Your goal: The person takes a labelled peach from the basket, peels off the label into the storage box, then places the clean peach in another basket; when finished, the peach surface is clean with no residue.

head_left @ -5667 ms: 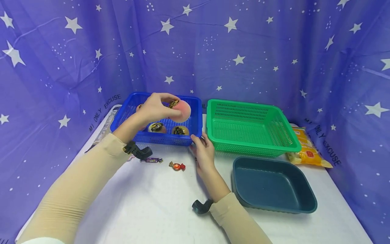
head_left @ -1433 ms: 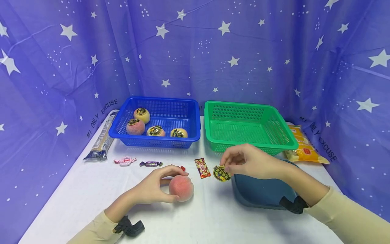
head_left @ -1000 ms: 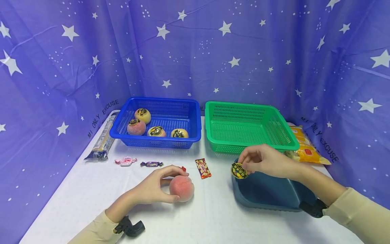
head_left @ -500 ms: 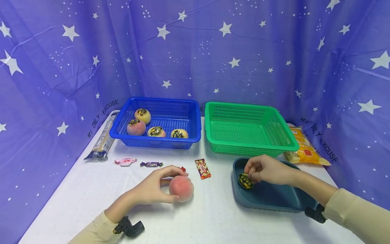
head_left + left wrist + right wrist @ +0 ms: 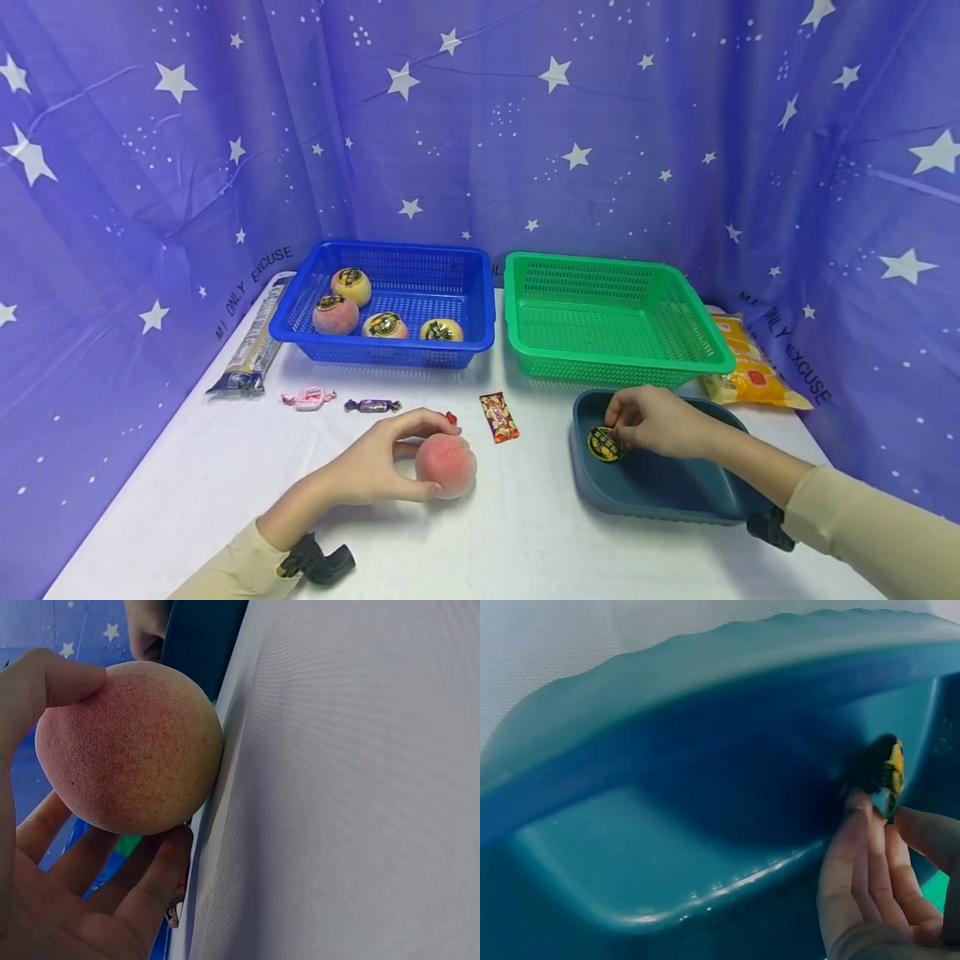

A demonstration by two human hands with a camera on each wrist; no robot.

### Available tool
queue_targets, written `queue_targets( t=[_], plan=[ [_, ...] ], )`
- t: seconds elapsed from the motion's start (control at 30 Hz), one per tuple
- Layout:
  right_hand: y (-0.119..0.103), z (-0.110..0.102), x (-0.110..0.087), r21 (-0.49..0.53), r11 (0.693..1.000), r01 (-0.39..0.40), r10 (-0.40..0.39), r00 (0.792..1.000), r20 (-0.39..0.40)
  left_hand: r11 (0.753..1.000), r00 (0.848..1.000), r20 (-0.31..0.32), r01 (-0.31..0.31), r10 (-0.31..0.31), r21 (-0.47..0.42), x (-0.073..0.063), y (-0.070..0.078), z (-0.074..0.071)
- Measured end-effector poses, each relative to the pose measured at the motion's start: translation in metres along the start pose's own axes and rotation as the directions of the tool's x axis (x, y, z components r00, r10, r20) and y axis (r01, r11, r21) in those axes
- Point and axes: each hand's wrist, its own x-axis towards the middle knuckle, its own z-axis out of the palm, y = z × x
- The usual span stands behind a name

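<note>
My left hand [image 5: 382, 462] holds a pink peach [image 5: 447, 467] on the white table, thumb on one side and fingers on the other. The left wrist view shows the bare, fuzzy peach [image 5: 135, 750] close up. Inside the dark teal basin [image 5: 678, 492], my right hand [image 5: 660, 423] pinches a round black-and-yellow sticker [image 5: 604, 444] between thumb and fingertips. Seen almost edge-on in the right wrist view, the sticker [image 5: 894, 772] sits low near the basin's floor. Several peaches [image 5: 335, 314] with similar stickers lie in the blue basket [image 5: 382, 354].
Beside the blue basket stands a green basket [image 5: 615, 367]. Wrapped candies lie in front: a pink one [image 5: 309, 398], a purple one [image 5: 373, 406], a red packet [image 5: 499, 417] and a red one [image 5: 452, 417] mostly behind my left hand. Packages [image 5: 750, 367] [image 5: 255, 342] flank the baskets.
A peach was taken from the blue basket to the table front. My right hand has carried its sticker rightward and down into the teal basin. My left hand stays on the peach.
</note>
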Motion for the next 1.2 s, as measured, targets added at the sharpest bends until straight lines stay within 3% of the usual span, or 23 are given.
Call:
queue_targets(
  t=[0.33,0.57,0.73,0.87,1.03,1.1,1.2],
  plan=[
    [-0.010,-0.004,-0.008,-0.176,0.983,-0.046,0.038,0.998,-0.048,1.000,1.000,0.004,0.015,-0.015,-0.009,0.000,0.001,0.000],
    [-0.021,-0.010,-0.022,-0.171,0.985,-0.007,-0.001,0.999,-0.048,1.000,1.000,0.010,0.009,-0.008,-0.009,0.001,0.001,0.001],
    [-0.030,-0.021,-0.032,-0.125,0.991,0.053,-0.070,0.989,-0.134,1.000,1.000,0.002,0.003,-0.003,0.007,-0.001,0.001,0.001],
    [-0.031,-0.036,-0.040,-0.096,0.993,0.064,-0.086,0.963,-0.254,1.000,1.000,0.007,-0.002,0.002,0.009,-0.001,0.001,0.001],
    [-0.020,-0.059,-0.043,-0.134,0.991,0.018,-0.075,0.897,-0.435,1.000,1.000,0.006,0.000,0.000,0.006,-0.001,0.003,0.002],
    [-0.012,-0.068,-0.043,-0.109,0.994,-0.009,-0.045,0.873,-0.485,1.000,1.000,0.001,0.002,-0.002,0.009,-0.001,0.004,0.001],
    [0.001,-0.080,-0.041,-0.030,0.999,-0.042,0.021,0.862,-0.507,1.000,1.000,-0.002,0.005,-0.005,0.010,-0.001,0.005,0.000]
  ],
)
